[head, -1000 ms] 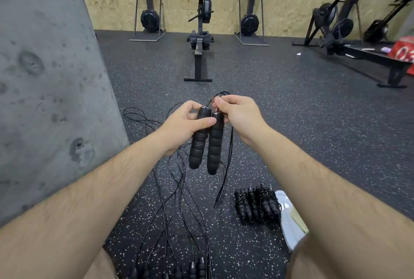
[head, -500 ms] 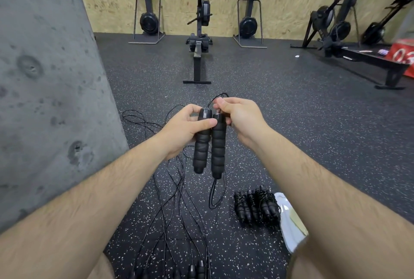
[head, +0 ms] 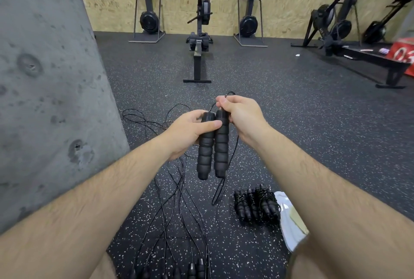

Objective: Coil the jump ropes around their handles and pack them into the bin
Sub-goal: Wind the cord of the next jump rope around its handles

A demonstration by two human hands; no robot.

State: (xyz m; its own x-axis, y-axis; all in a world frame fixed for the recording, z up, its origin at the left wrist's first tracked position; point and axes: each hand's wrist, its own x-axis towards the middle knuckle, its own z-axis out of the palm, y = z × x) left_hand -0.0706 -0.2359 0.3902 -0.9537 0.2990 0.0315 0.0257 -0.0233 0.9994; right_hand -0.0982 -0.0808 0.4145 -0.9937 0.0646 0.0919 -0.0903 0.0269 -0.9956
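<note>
My left hand (head: 190, 130) grips the tops of two black foam jump-rope handles (head: 212, 146), held side by side and hanging downward. My right hand (head: 239, 115) pinches the thin black rope (head: 220, 191) just above the handles; a doubled loop of it dangles below them. Several loose ropes (head: 177, 189) trail across the floor, with more handles (head: 197, 268) at the bottom edge. A few coiled jump ropes (head: 256, 204) lie together on the floor to the right. No bin is visible.
A grey concrete pillar (head: 44, 90) stands close on the left. A white cloth or bag (head: 289, 225) lies beside the coiled ropes. A rowing machine (head: 199, 39) and other gym machines line the far plywood wall; a black bench (head: 376, 61) sits at the right.
The dangling rope loop has shortened and risen toward the handles. My right hand has lifted slightly above the handle tops. My left hand keeps its hold.
</note>
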